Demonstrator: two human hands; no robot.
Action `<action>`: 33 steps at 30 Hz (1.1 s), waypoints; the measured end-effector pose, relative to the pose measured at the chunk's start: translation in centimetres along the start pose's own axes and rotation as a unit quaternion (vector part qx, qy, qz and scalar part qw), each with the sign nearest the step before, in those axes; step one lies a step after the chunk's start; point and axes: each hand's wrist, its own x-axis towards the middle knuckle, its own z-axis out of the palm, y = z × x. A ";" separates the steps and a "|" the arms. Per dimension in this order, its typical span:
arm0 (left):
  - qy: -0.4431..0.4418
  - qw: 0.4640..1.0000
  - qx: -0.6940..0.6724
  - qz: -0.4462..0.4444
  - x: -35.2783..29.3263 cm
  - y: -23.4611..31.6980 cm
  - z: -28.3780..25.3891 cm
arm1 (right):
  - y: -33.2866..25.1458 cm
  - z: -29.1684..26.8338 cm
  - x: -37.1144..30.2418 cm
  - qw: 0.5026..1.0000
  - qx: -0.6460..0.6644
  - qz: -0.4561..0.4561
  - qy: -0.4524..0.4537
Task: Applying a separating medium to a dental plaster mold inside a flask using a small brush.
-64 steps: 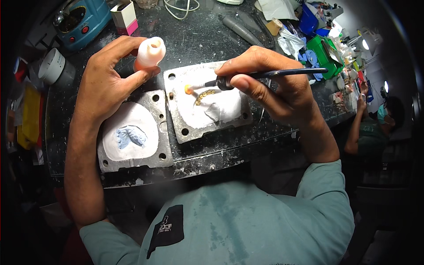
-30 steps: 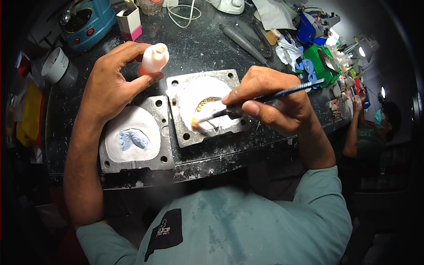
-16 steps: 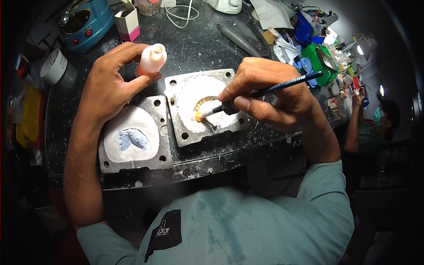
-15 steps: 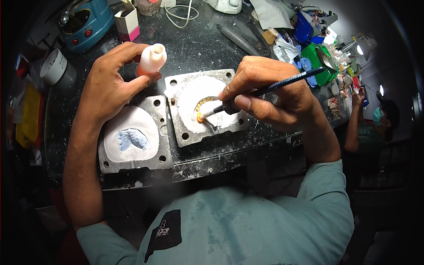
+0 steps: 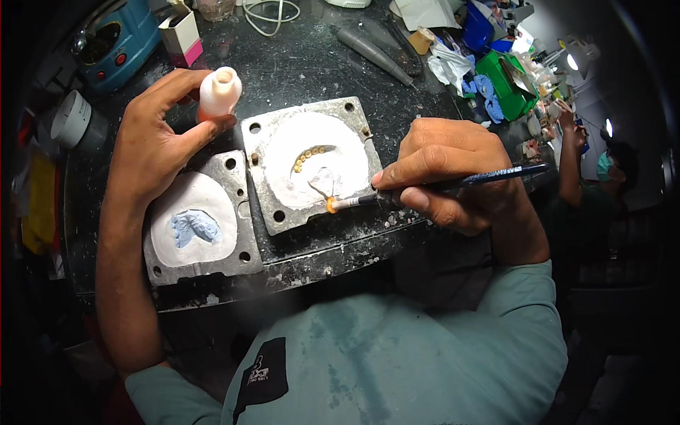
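My left hand [image 5: 152, 142] pinches a small open bottle [image 5: 218, 92] above the workbench [image 5: 297, 64]; my right hand [image 5: 446, 173] grips a brush [image 5: 425, 190], its tip touching the plaster-filled flask half [image 5: 312, 163] near the front edge.

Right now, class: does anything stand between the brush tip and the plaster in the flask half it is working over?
Nothing visible does. The brush in the right hand has its orange-tipped end directly at the white plaster of the flask half, just below the row of teeth.

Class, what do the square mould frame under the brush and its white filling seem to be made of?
Mould frame: probably cast metal, dull grey, with bolt holes and a dusty, worn surface. White filling: likely plaster, matt and chalky, with crumbs along the edges.
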 end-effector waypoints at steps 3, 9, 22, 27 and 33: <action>-0.004 1.000 0.015 0.006 0.2 0.3 0.0 | 0.2 -0.7 -1.0 0.999 0.022 0.031 -0.015; -0.027 1.000 0.006 -0.011 0.3 0.2 0.1 | 0.9 0.2 -2.4 0.995 -0.036 0.018 0.086; -0.012 1.000 0.007 0.002 0.7 0.5 0.2 | 2.0 -0.4 -4.4 0.994 0.037 0.053 0.084; -0.013 1.000 0.005 0.005 0.7 0.7 0.2 | 2.4 -2.2 -4.0 0.992 0.054 0.101 0.052; 0.020 0.999 -0.026 -0.013 0.7 1.1 0.2 | 3.6 -4.3 -2.0 0.993 0.114 0.017 0.015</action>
